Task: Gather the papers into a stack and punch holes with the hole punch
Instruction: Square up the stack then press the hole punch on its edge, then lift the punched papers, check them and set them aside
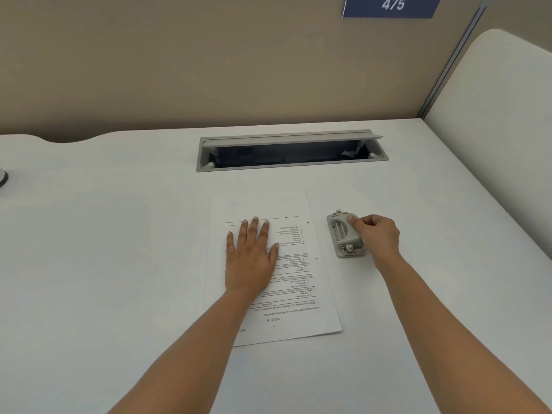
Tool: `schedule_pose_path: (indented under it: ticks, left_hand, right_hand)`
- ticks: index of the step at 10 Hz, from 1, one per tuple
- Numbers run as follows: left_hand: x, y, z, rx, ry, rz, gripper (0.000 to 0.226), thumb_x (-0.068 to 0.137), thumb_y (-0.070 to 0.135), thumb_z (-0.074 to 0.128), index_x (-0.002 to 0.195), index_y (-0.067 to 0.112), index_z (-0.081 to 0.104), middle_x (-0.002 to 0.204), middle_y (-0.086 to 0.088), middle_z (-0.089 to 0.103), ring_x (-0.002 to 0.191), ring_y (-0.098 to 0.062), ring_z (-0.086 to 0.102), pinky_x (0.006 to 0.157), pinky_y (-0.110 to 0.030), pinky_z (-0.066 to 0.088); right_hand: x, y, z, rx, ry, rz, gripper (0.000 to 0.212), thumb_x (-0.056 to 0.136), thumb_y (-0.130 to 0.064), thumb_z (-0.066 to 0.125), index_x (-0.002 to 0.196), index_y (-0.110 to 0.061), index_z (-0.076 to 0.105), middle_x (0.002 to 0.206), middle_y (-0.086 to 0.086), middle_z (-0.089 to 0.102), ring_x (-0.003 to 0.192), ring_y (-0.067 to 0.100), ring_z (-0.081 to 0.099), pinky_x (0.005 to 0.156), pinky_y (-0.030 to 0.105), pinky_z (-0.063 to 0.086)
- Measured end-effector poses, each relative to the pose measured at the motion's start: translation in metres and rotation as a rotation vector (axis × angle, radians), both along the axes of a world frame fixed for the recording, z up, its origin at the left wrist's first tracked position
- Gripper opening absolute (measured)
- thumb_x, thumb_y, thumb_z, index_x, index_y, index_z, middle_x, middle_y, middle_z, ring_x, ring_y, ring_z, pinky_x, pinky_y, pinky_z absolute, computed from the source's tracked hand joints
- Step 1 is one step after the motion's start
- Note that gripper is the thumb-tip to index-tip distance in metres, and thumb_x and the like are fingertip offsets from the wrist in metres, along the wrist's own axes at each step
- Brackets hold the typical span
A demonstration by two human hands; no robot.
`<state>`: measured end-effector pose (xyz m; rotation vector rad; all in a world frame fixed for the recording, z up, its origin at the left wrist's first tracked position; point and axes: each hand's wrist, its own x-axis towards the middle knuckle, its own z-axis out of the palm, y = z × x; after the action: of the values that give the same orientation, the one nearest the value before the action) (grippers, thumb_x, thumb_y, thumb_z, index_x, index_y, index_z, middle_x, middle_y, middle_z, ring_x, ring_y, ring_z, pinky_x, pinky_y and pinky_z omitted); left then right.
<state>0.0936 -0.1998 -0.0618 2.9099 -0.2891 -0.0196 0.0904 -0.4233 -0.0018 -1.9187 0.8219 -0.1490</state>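
A stack of printed white papers (295, 282) lies on the white desk (119, 264), text upside down to me, with two punched holes near its right edge. My left hand (251, 258) rests flat on the stack, fingers spread. A grey metal hole punch (343, 234) stands on the desk just right of the papers, apart from them. My right hand (376, 237) grips the punch from its right side, fingers curled on its top.
An open grey cable tray (291, 150) is set into the desk behind the papers. A beige partition (209, 61) rises at the back with a blue sign reading 475 (391, 6). A white panel (493, 121) stands at right. A dark round object (3, 177) sits at the left edge.
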Motion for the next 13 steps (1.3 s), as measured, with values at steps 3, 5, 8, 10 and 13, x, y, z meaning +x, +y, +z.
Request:
schedule_pose_path:
  ticks: [3, 5, 8, 10, 13]
  left_hand:
    - [0.0, 0.0, 0.0, 0.001, 0.001, -0.001, 0.083, 0.074, 0.054, -0.015, 0.149, 0.025, 0.006, 0.158, 0.003, 0.004, 0.146, -0.016, 0.0, 0.117, -0.043, -0.004]
    - [0.001, 0.0, 0.0, 0.011, 0.005, -0.002, 0.084, 0.073, 0.054, -0.016, 0.149, 0.025, 0.005, 0.158, 0.002, 0.003, 0.146, -0.017, -0.001, 0.117, -0.043, -0.005]
    - [0.001, 0.0, -0.001, 0.01, -0.005, -0.003, 0.083, 0.074, 0.055, -0.014, 0.149, 0.025, 0.007, 0.158, 0.002, 0.005, 0.146, -0.017, 0.0, 0.117, -0.043, -0.004]
    - [0.001, 0.0, 0.002, 0.009, 0.011, -0.013, 0.081, 0.076, 0.055, -0.012, 0.149, 0.025, 0.008, 0.158, 0.002, 0.006, 0.146, -0.017, 0.0, 0.116, -0.042, -0.005]
    - [0.006, 0.024, 0.035, -0.385, 0.107, 0.313, 0.063, 0.095, 0.036, 0.042, 0.146, 0.006, 0.02, 0.154, -0.013, 0.02, 0.143, -0.025, 0.014, 0.116, -0.038, 0.012]
  right_hand:
    - [0.002, -0.016, -0.004, -0.044, -0.004, -0.063, 0.026, 0.082, -0.036, 0.066, 0.081, -0.011, 0.059, 0.084, 0.004, 0.061, 0.083, 0.023, 0.054, 0.071, 0.03, 0.041]
    - [-0.005, 0.015, -0.001, -0.5, -0.216, 0.066, 0.017, 0.085, -0.02, 0.062, 0.091, -0.004, 0.065, 0.099, 0.012, 0.061, 0.099, 0.028, 0.052, 0.073, 0.023, 0.033]
    - [-0.029, 0.071, -0.02, -0.611, 0.041, 0.675, 0.043, 0.093, -0.027, 0.051, 0.132, -0.011, 0.048, 0.137, 0.004, 0.048, 0.129, 0.019, 0.04, 0.104, 0.027, 0.03]
    - [-0.041, 0.078, -0.033, -0.669, -0.023, 0.639, 0.041, 0.095, -0.022, 0.048, 0.131, -0.003, 0.05, 0.138, 0.016, 0.049, 0.13, 0.027, 0.044, 0.106, 0.033, 0.035]
    - [-0.04, 0.076, -0.032, -0.722, 0.051, 0.694, 0.043, 0.098, -0.025, 0.038, 0.137, -0.007, 0.043, 0.146, 0.011, 0.041, 0.135, 0.021, 0.037, 0.109, 0.029, 0.029]
